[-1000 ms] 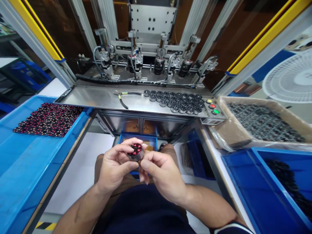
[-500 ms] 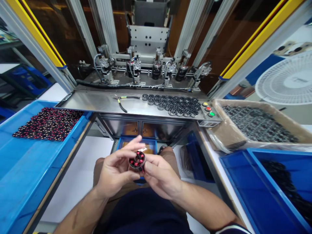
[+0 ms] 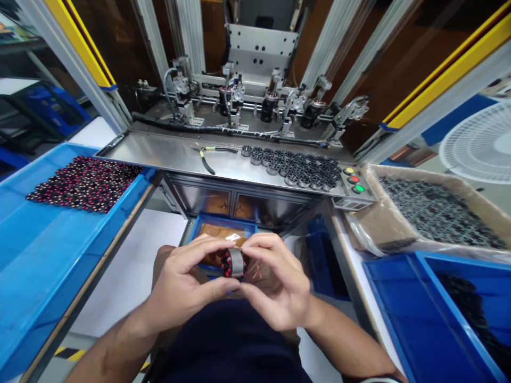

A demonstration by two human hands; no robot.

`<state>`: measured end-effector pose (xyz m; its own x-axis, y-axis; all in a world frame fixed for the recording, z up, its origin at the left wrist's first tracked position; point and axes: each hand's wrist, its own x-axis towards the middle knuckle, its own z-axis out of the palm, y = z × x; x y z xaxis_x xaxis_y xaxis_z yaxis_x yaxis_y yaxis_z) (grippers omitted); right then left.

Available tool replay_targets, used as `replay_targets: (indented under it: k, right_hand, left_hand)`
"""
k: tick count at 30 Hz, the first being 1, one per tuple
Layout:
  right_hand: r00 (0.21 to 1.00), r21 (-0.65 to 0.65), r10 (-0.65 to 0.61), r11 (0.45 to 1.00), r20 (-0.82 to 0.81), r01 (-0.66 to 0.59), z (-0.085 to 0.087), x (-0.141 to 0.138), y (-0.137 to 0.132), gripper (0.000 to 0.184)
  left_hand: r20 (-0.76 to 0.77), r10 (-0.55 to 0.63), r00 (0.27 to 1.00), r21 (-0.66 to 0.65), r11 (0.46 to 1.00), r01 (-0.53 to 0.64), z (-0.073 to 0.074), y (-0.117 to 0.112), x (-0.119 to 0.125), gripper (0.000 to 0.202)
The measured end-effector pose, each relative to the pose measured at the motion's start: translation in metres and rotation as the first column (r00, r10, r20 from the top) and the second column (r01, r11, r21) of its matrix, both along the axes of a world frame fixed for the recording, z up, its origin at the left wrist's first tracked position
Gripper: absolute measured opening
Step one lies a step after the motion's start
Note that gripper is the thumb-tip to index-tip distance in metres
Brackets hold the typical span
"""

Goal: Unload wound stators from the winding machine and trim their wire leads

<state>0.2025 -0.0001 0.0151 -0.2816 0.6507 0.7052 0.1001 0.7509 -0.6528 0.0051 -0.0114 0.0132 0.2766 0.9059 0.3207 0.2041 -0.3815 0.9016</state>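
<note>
Between my two hands is a wound motor stator (image 3: 234, 263), a grey metal ring with red copper windings. It is turned on its side, its rim facing me and the windings showing on the left. Loose red wire ends stick out to its right, near my right palm. My left hand (image 3: 187, 274) grips it between thumb and fingers from the left. My right hand (image 3: 279, 279) closes on it from the right, thumb below and fingertips on top. Both hands are over my lap, in front of a low blue bin (image 3: 195, 227).
Cutting pliers (image 3: 208, 155) and rows of bare stator cores (image 3: 295, 166) lie on the steel ledge (image 3: 159, 153) below the winding machine. Wound stators (image 3: 85, 183) fill part of the left blue tray (image 3: 35, 250). At right are a button box (image 3: 353, 183), a carton (image 3: 371, 226) and a blue bin (image 3: 395, 298).
The stator has been turned from windings facing up to lying on its side. My right fingers have come over its top. The view has shifted, so the bench appears higher and further right.
</note>
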Motion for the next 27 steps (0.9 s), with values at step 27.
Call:
replay_targets:
  k: [27]
  right_hand:
    - [0.977, -0.657, 0.075, 0.73, -0.198, -0.189, 0.004, 0.016, 0.004, 0.025]
  left_hand:
    - [-0.135, -0.029, 0.99, 0.399, 0.914, 0.081, -0.003, -0.003, -0.007, 0.058]
